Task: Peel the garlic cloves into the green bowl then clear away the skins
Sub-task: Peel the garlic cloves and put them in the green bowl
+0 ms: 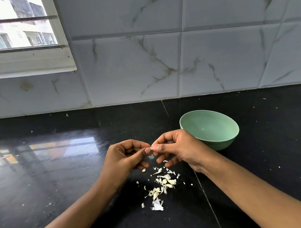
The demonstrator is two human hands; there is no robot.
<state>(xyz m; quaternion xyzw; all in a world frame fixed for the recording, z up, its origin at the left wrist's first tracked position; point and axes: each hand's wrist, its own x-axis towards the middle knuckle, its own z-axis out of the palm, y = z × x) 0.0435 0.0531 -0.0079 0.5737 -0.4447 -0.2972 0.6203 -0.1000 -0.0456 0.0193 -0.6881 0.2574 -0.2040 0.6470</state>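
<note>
Garlic clove (pixel 151 146): nearly hidden | pinched by left hand (pixel 125 158), right hand (pixel 180 147)

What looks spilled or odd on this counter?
Garlic skins lie scattered on the black counter, under the left hand and right hand that pinch a garlic clove, with stray flecks farther out. The green bowl stands upright.

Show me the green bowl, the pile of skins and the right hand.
green bowl (pixel 209 126): head view, inner wall.
pile of skins (pixel 164 181): head view, a skin near its centre.
right hand (pixel 184 147): head view, its back.
</note>
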